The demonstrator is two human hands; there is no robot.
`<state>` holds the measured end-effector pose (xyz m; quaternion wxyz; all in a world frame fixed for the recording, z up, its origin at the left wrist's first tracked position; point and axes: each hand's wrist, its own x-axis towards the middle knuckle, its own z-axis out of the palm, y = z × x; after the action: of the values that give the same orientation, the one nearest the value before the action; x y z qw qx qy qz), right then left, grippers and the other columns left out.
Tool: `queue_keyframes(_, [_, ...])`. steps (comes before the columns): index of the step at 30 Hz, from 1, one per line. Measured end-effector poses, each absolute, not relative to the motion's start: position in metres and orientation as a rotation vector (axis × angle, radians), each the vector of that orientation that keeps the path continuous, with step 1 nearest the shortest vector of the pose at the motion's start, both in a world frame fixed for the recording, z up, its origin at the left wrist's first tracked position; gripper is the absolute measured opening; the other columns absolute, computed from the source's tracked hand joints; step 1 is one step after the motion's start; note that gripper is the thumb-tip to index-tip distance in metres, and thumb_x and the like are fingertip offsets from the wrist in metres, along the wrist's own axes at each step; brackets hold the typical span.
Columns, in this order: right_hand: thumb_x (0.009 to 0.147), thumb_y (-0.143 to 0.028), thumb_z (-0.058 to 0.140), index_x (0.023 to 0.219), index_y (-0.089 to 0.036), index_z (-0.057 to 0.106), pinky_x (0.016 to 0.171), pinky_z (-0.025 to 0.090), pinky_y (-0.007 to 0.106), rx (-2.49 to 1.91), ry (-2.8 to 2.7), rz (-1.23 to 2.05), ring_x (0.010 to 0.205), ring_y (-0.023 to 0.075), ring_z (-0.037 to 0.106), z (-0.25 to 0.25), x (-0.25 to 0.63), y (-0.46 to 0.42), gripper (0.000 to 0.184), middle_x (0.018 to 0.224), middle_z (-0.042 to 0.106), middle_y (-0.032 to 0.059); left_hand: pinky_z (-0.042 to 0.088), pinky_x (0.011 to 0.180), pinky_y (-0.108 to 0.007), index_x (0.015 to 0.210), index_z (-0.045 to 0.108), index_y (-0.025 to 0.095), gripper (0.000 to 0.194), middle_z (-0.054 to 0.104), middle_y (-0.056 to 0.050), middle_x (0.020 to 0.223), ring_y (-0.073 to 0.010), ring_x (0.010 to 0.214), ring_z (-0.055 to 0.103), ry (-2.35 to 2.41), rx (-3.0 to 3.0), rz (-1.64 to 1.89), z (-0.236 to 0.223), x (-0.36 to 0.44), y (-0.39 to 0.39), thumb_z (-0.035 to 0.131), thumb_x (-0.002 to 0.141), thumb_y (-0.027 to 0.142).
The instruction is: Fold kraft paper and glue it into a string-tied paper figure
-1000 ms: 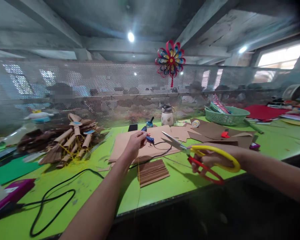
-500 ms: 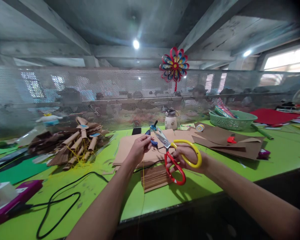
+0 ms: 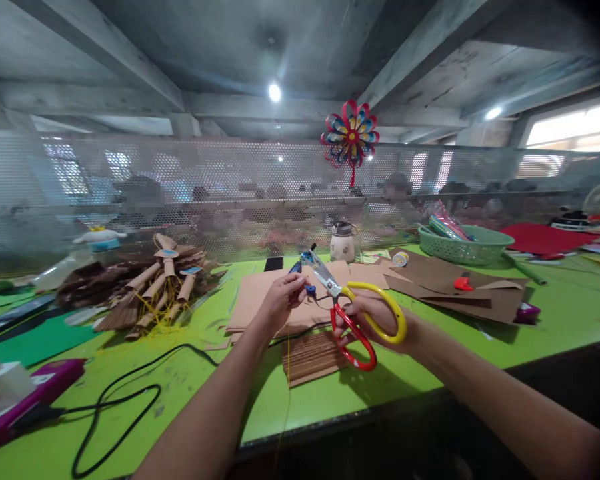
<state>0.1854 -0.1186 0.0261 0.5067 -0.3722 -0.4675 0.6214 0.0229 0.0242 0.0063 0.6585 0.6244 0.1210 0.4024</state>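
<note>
Fingertips of my left hand (image 3: 286, 293) are pinched together on a thin yellow string (image 3: 289, 363), which hangs past the table's front edge. My right hand (image 3: 363, 312) grips scissors (image 3: 333, 287) with one yellow and one red handle. The scissor blades are parted and point up and left, close to my left fingertips. Just behind lies a blue tool (image 3: 311, 291) with a black cord, partly hidden by the blades and my fingers. Below my hands, a pleated brown paper piece (image 3: 310, 360) rests on the table, its right end behind the red handle.
Flat brown sheets (image 3: 253, 300) lie beneath my hands, darker ones (image 3: 450, 293) to the right. Bundled folded-paper pieces (image 3: 153, 287) with yellow strings sit left. A black cord (image 3: 130, 363) loops near a purple power strip (image 3: 45, 393). Behind are a bottle (image 3: 342, 245) and green basket (image 3: 460, 250).
My right hand has brought the scissors left, from apart on the right to beside my left fingertips. Over the last half second both hands have barely moved. The view has shifted slightly.
</note>
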Motion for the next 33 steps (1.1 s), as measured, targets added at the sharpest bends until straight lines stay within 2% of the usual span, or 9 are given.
queue_keyframes(3, [0.073, -0.012, 0.047, 0.086, -0.014, 0.051, 0.072, 0.050, 0.044, -0.899, -1.117, 1.489, 0.079, 0.0238, 0.063, 0.025, 0.186, -0.119, 0.014, 0.081, 0.062, 0.0076, 0.014, 0.040, -0.020, 0.072, 0.054, 0.012, 0.018, 0.045, 0.002, 0.048, -0.0046, 0.040, 0.031, 0.272, 1.393, 0.908, 0.007, 0.022, 0.025, 0.058, 0.077, 0.029])
queue_keyframes(7, [0.072, -0.013, 0.049, 0.086, -0.013, 0.051, 0.074, 0.050, 0.045, -0.914, -1.094, 1.485, 0.082, 0.0243, 0.062, 0.025, 0.186, -0.121, 0.014, 0.082, 0.061, 0.0082, 0.014, 0.039, -0.020, 0.072, 0.054, 0.012, 0.018, 0.046, 0.002, 0.048, -0.0046, 0.040, 0.033, 0.260, 1.382, 0.913, 0.007, 0.022, 0.026, 0.058, 0.077, 0.028])
queue_keyframes(13, [0.071, -0.015, 0.050, 0.092, -0.016, 0.048, 0.067, 0.052, 0.039, -0.972, -1.065, 1.436, 0.075, 0.0212, 0.063, 0.025, 0.186, -0.122, 0.021, 0.075, 0.061, 0.0051, 0.016, 0.039, -0.020, 0.072, 0.054, 0.011, 0.016, 0.048, 0.001, 0.049, -0.0048, 0.040, 0.034, 0.249, 1.394, 0.891, 0.008, 0.022, 0.025, 0.056, 0.078, 0.026])
queue_keyframes(21, [0.066, -0.015, 0.049, 0.070, -0.018, 0.045, 0.051, 0.050, 0.026, -1.080, -1.129, 1.363, 0.063, 0.0156, 0.061, 0.032, 0.183, -0.128, 0.007, 0.067, 0.058, 0.0023, 0.016, 0.040, -0.020, 0.073, 0.055, 0.012, 0.016, 0.048, 0.001, 0.050, -0.0052, 0.041, 0.034, 0.257, 1.400, 0.871, 0.008, 0.022, 0.025, 0.057, 0.077, 0.027])
queue_keyframes(27, [0.068, -0.016, 0.048, 0.074, -0.017, 0.048, 0.058, 0.050, 0.030, -1.046, -1.181, 1.283, 0.059, 0.0139, 0.058, 0.029, 0.182, -0.128, 0.006, 0.067, 0.057, 0.0013, 0.013, 0.040, -0.020, 0.074, 0.056, 0.011, 0.017, 0.046, 0.002, 0.048, -0.0048, 0.039, 0.031, 0.268, 1.422, 0.876, 0.006, 0.022, 0.027, 0.057, 0.078, 0.028])
queue_keyframes(33, [0.067, -0.016, 0.048, 0.068, -0.017, 0.049, 0.056, 0.052, 0.034, -1.102, -1.228, 1.210, 0.051, 0.0126, 0.054, 0.020, 0.184, -0.123, 0.001, 0.058, 0.054, -0.0008, 0.011, 0.040, -0.021, 0.073, 0.057, 0.011, 0.019, 0.042, 0.004, 0.043, -0.0040, 0.036, 0.027, 0.281, 1.439, 0.894, 0.007, 0.023, 0.026, 0.058, 0.078, 0.030])
